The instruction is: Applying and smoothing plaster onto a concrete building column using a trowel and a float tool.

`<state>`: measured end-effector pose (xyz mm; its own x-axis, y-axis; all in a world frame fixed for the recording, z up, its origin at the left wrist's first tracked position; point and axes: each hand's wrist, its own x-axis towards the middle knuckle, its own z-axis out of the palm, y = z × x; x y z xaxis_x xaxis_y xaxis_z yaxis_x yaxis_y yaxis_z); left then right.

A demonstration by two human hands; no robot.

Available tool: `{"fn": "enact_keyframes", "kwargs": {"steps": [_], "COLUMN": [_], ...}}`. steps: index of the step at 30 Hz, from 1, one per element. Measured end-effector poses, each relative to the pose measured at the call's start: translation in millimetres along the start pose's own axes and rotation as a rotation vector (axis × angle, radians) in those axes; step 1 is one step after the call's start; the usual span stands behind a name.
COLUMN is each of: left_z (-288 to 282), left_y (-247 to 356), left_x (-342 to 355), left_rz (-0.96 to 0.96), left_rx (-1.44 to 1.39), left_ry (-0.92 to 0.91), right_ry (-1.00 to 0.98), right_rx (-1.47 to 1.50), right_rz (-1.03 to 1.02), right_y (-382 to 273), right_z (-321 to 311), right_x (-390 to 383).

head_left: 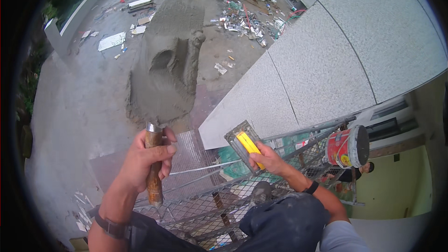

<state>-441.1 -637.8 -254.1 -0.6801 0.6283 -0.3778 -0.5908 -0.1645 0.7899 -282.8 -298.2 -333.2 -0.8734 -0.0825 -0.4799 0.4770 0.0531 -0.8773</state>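
We see a hand tool with a brown, worn wooden handle (154, 184) and a silvery metal collar at its far end; what lies beyond the collar we cannot make out. Our left hand (141, 159) has its fingers wrapped around the handle's middle. To its right, well apart, is a grey, mortar-smeared rectangular float (239, 146) with a bright yellow grip (248, 143); our right hand (271, 160) has its fingers closed on the near end of that grip. Beneath both tools is a metal mesh scaffold platform (186, 224). Farther right we see a red-and-white cylindrical bucket (339, 148), and beyond it a person in dark clothing (347, 175). A pale speckled wall panel (331, 60) fills the far right. Past our left hand, a long grey mortar heap (158, 88) lies on the concrete floor (74, 107), with scattered debris (247, 22) to its far right.
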Motion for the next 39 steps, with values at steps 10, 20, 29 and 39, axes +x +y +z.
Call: {"fn": "enact_keyframes", "kwargs": {"steps": [10, 20, 29, 39], "left_z": [-8, -12, -14, -15], "left_y": [10, 12, 14, 14], "left_x": [-10, -17, -22, -22], "left_rz": [0.017, 0.039, 0.045, 0.048], "left_rx": [-0.056, -0.04, -0.027, -0.026], "left_ry": [-0.048, -0.044, -0.034, -0.027], "right_ry": [0.052, 0.037, 0.019, 0.007], "right_rx": [-0.084, -0.129, -0.219, -0.214], "right_rz": [-0.002, 0.009, 0.016, 0.028], "right_y": [-12, -15, -17, -14], "right_z": [12, 20, 22, 21], "right_x": [-5, -5, -4, -3]}}
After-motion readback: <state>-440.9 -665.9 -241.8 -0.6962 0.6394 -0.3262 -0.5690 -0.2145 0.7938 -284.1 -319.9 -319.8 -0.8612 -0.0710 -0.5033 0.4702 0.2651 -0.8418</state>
